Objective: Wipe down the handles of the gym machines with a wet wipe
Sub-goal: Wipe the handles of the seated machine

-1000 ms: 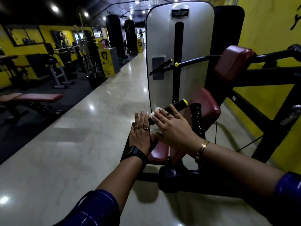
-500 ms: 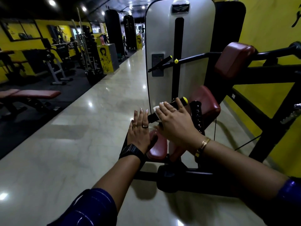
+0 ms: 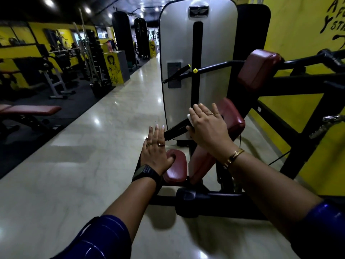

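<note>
Wet wipe (image 3: 190,118): only a white corner shows at frame centre. The rest is hidden under the right hand (image 3: 208,128), which lies over the black handle (image 3: 175,130) with fingers nearly straight, pressing the wipe down. That hand also covers the handle's far end. The left hand (image 3: 155,152), fingers straight and holding nothing, rests its thumb on a maroon pad (image 3: 176,169). Behind stands a grey weight-stack shroud (image 3: 179,43); a bench (image 3: 29,110) is cut off at left.

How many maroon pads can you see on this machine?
4. The top pad at upper right, the middle pad behind the right hand, the small pad under the left hand thumb, the long pad beside it. Others may be hidden.
</note>
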